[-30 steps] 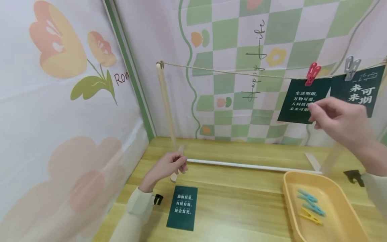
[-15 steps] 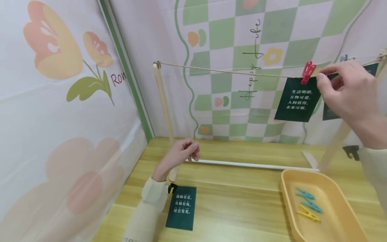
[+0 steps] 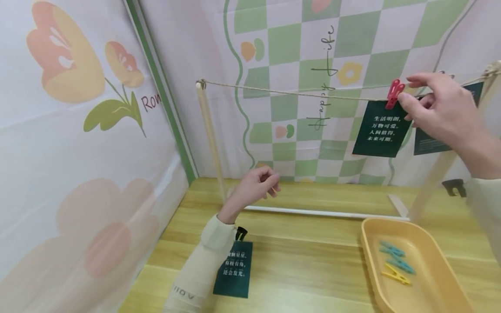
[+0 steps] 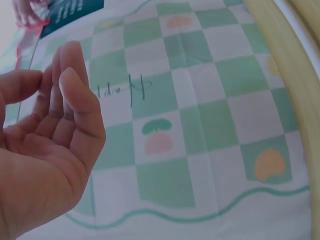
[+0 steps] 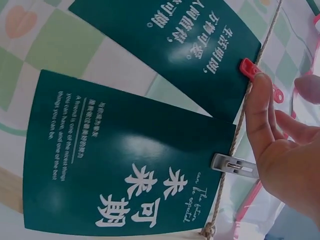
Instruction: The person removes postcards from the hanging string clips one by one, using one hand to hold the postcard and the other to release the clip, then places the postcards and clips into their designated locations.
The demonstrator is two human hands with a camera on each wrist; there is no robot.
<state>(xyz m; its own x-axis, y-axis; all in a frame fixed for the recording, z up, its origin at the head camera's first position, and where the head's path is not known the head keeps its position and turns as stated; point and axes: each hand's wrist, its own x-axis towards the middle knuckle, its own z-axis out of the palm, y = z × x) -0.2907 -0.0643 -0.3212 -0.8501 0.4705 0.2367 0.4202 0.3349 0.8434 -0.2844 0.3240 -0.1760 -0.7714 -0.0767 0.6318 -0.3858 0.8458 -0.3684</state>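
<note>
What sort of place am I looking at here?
Probably a small indoor booth, perhaps for practice or display; the wider room is not shown. Printed cloth hangs behind and beside a wood-grain table, where a string between posts bears pegged cards.

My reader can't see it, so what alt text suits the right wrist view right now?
The right hand's grip is at a red clothespin on a string; whether they touch is unclear. That clothespin holds an upper green card, and a gray clothespin holds a lower green card, both with white writing; a checked backdrop lies behind.
</note>
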